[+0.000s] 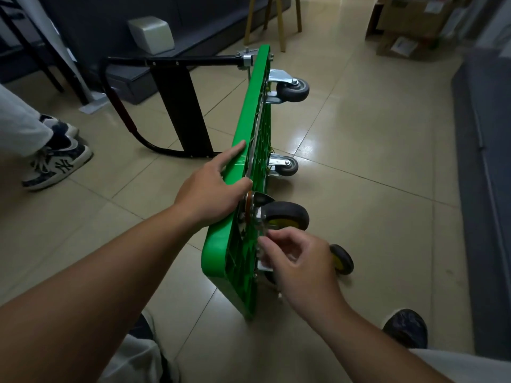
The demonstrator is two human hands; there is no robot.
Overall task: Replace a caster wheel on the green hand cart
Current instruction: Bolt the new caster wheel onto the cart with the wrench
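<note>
The green hand cart (243,161) stands on its long edge on the tiled floor, underside facing right, black handle (177,62) folded out to the left. My left hand (213,189) rests on the cart's top edge, index finger stretched along it and thumb hooked over the rim. A black caster wheel with a yellow hub (284,217) sits at the near upper corner. My right hand (298,261) has its fingers curled at this caster's metal mounting plate, pinching something small there; what it pinches is hidden. Another yellow-hubbed wheel (342,259) shows just right of that hand.
Two grey casters (293,88) (286,165) are fixed further along the cart. A person's sneakers (55,158) stand at the left. My shoe (405,327) is at lower right. Wooden stool legs (282,23) and cardboard boxes (409,20) stand at the back.
</note>
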